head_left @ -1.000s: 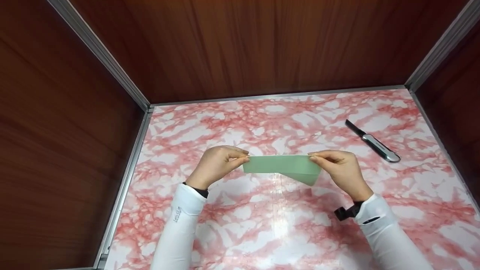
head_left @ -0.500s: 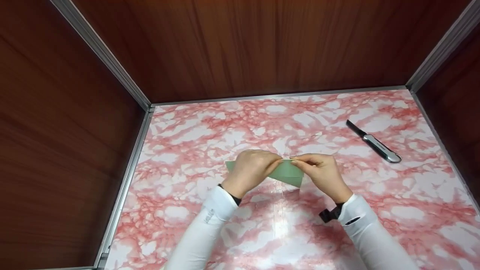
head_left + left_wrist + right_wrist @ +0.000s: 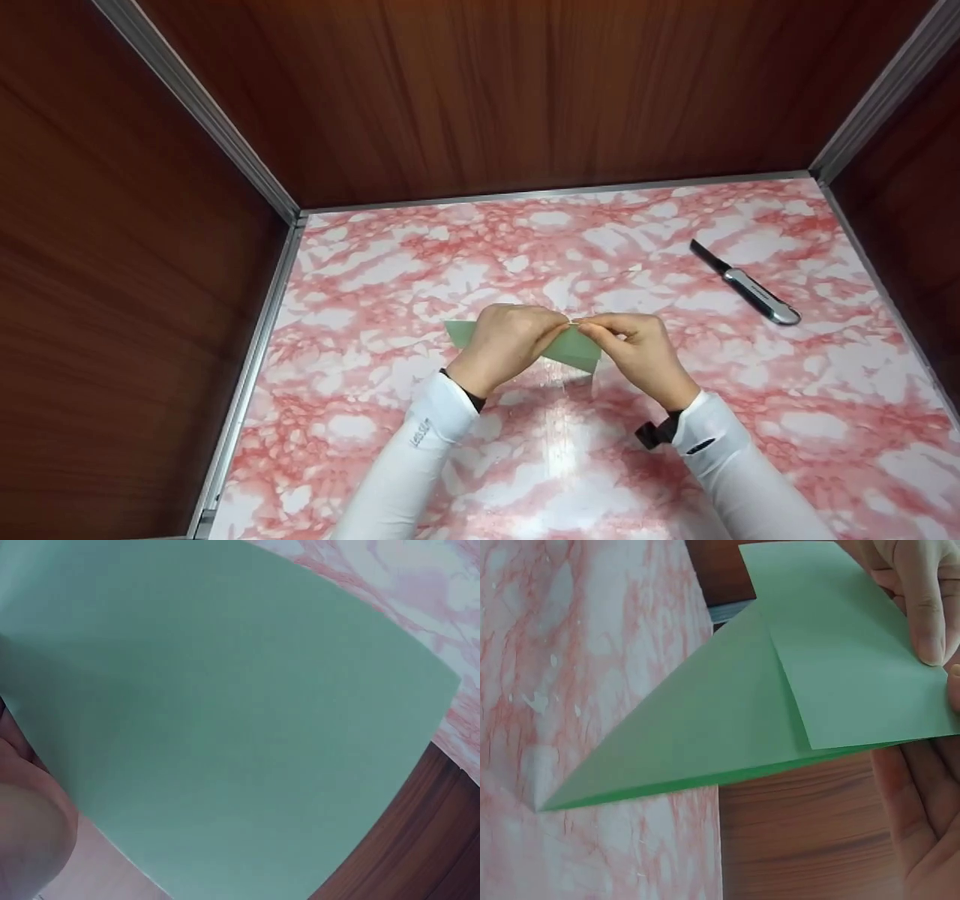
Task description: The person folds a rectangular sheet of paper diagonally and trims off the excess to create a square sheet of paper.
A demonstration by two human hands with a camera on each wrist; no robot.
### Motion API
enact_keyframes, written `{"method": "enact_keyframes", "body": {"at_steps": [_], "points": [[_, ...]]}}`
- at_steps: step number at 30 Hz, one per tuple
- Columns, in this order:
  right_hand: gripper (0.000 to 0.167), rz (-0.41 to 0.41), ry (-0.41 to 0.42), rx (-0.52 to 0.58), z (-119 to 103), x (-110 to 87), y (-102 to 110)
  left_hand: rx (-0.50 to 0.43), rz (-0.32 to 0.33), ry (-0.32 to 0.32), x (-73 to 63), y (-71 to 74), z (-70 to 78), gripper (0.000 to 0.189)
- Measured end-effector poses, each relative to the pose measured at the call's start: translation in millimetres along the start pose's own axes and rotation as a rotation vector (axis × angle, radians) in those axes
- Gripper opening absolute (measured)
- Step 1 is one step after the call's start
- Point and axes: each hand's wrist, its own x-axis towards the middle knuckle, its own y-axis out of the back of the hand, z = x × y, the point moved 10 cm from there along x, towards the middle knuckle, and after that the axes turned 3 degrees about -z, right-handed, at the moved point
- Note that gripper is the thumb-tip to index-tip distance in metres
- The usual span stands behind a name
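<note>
Left fingers [image 3: 550, 334] and right fingers [image 3: 607, 337] pinch the folded green paper [image 3: 571, 349]; uneven pulling between them could skew or tear it.

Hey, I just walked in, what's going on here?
A person is working a folded sheet of green paper with both hands. The left grip and the right grip pinch it, fingertips close together along its far edge. The sheet is held up over the red-and-white table, with one layer folded over another. A knife lies on the table off to the right, untouched.
</note>
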Motion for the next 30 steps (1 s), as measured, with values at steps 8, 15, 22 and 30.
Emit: {"method": "enact_keyframes", "body": {"at_steps": [8, 15, 22, 30], "points": [[0.015, -0.016, -0.092, 0.090, 20, -2.5, 1, -0.030, -0.021, 0.017, 1.1, 1.8, -2.2, 0.018], [0.004, -0.061, -0.152, 0.004, 29, -3.4, -1, -0.051, -0.019, 0.052, -0.1, 7.2, -10.1, 0.020], [0.005, -0.047, -0.050, -0.085, 20, -1.1, -8, -0.074, 0.037, 0.015, 5.9, 4.6, 3.0, 0.019], [0.007, -0.016, -0.044, -0.081, 21, -3.7, -11, -0.026, 0.031, -0.017, 14.2, -0.6, 18.0, 0.016]]}}
